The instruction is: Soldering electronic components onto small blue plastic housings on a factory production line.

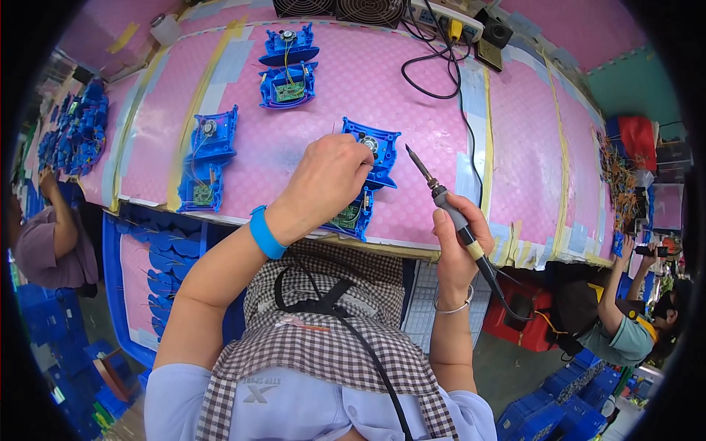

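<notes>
Apron: a checked apron (294, 349) is worn over a pale shirt, close to the counter's near edge.
Iron hand: a soldering iron (451, 209) is clamped in the grip of the right hand (460, 235); its tip is pointed up and left, just beside the work housing but apart from it.
Housing hand: the left hand (323, 180), with a blue wristband (265, 234), is laid over the work housing; its fingers are bunched, but whether anything is pinched in the grip cannot be told.
Tray: curved blue pieces are set out in a blue tray (118, 294), low at the left.
Work housing: the opened blue housing (384, 158) is placed near the front edge of the pink-covered counter (426, 198), its round speaker (370, 145) and green board (346, 217) partly covered by the hand.
Other housings: a second open housing (209, 140) is seen to the left, a third (289, 55) farther back.
Back: a yellow plug (455, 29) is fitted into a white power strip (472, 28).
</notes>
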Motion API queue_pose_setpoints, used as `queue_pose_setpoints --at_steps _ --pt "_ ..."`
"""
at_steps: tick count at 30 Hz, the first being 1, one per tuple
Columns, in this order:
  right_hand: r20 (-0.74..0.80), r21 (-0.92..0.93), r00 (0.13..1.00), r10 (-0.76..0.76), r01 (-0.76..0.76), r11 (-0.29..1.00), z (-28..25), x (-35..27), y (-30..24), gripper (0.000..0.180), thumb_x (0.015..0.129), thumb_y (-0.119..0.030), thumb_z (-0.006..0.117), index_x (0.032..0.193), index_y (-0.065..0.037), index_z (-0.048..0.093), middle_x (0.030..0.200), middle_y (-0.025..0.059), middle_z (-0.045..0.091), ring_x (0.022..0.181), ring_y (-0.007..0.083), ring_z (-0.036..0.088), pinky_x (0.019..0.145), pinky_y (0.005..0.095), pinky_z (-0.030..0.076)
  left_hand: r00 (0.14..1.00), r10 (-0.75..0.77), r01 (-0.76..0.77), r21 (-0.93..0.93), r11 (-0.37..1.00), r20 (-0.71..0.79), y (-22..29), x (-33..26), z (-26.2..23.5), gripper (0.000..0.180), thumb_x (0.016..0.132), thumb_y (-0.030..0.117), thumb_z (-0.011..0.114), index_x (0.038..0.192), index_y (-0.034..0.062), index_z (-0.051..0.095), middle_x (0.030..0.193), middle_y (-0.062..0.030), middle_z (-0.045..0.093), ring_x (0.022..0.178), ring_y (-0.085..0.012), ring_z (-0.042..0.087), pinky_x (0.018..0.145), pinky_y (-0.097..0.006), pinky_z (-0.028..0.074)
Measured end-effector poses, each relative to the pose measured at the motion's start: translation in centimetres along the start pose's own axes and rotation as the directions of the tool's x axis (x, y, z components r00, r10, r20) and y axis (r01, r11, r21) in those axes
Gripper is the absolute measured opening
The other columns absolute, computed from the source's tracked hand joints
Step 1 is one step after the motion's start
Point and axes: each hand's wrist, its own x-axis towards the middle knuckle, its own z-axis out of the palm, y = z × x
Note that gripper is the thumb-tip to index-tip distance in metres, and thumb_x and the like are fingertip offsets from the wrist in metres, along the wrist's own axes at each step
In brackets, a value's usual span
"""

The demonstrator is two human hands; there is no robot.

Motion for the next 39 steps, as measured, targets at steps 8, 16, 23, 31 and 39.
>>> queue_pose_setpoints --at_steps 8,16,23,31,39 --pt "-0.011 0.019 1.0 -0.004 0.004 1.0 0.0 -0.1 -0.1 0.026 0.083 0.001 0.068 0.109 0.003 0.065 0.093 0.0093 0.066 0.071 0.0097 0.06 0.061 0.0225 0.05 0.983 -0.02 -0.005 -0.14 0.99 -0.18 0.0 -1.2 -2.3 0.01 0.078 0.007 0.071 0.086 0.0016 0.07 0.076 -0.0101 0.065 0.07 -0.0251 0.062 0.062 -0.036 0.047" --pt "0.037 0.083 0.994 0.1 -0.103 0.991 0.6 0.1 -1.4 0.023 0.08 0.0 0.072 0.102 0.001 0.068 0.092 0.0089 0.069 0.082 0.0121 0.063 0.073 0.0233 0.048 0.834 -0.53 0.429 -0.422 0.799 -0.156 1.7 -2.8 -3.7 0.014 0.08 0.008 0.073 0.087 0.0005 0.064 0.076 -0.0103 0.067 0.069 -0.0212 0.066 0.061 -0.031 0.05" --pt "0.09 0.053 0.996 -0.002 -0.003 0.999 1.6 0.2 -1.5 0.022 0.082 0.0 0.07 0.104 0.003 0.067 0.088 0.0077 0.068 0.068 0.0081 0.06 0.059 0.02 0.046 0.922 -0.185 0.129 -0.18 0.975 -0.341 -0.3 -1.6 -0.5 0.013 0.078 0.009 0.075 0.087 0.0017 0.069 0.075 -0.0086 0.069 0.054 -0.0152 0.057 0.049 -0.03 0.043" --pt "0.138 -0.034 0.99 -0.004 0.009 0.999 2.1 0.6 -1.1 0.022 0.083 -0.005 0.072 0.104 0.002 0.069 0.077 0.0037 0.067 0.064 0.0065 0.059 0.057 0.0186 0.045 0.969 -0.113 0.083 -0.14 0.987 -0.22 -0.5 -1.7 -0.3 0.01 0.077 0.005 0.067 0.085 0.0007 0.071 0.077 -0.0142 0.064 0.07 -0.0306 0.062 0.062 -0.04 0.049" --pt "0.135 -0.013 0.991 -0.006 0.008 1.0 2.3 0.8 -0.7 0.021 0.084 -0.004 0.071 0.104 0.002 0.069 0.079 0.0042 0.067 0.064 0.006 0.059 0.056 0.0178 0.043 0.977 -0.128 0.105 -0.135 0.985 -0.17 -0.4 -1.2 -0.3 0.009 0.077 0.005 0.066 0.084 0.0011 0.071 0.074 -0.014 0.061 0.071 -0.0316 0.061 0.062 -0.042 0.047"
